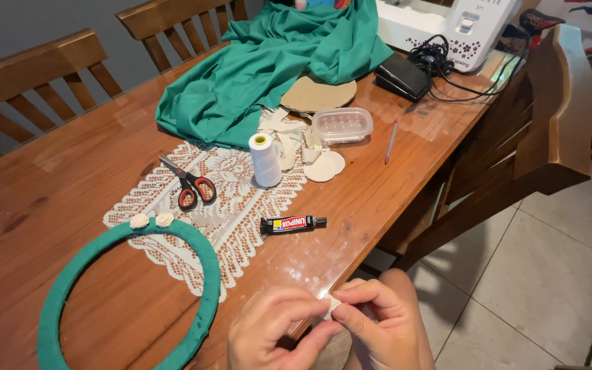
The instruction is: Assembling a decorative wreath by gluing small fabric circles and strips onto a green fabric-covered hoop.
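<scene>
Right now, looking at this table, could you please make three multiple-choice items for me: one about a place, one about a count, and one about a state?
1. Where does the glue tube lie?
A. Inside the green ring
B. On the table at the edge of the lace runner
C. On the green fabric

2. How many small cream rosettes sit on the green ring?
A. Two
B. Four
C. None

3. What is the state of the hands?
A. Both rest flat on the table
B. One holds the scissors
C. The left hand and right hand pinch a small cream fabric piece together

Answers: 1 B, the tube lies on wood by the runner's right edge. 2 A, two rosettes show at the ring's top. 3 C, fingertips of both hands meet on the piece.
</scene>
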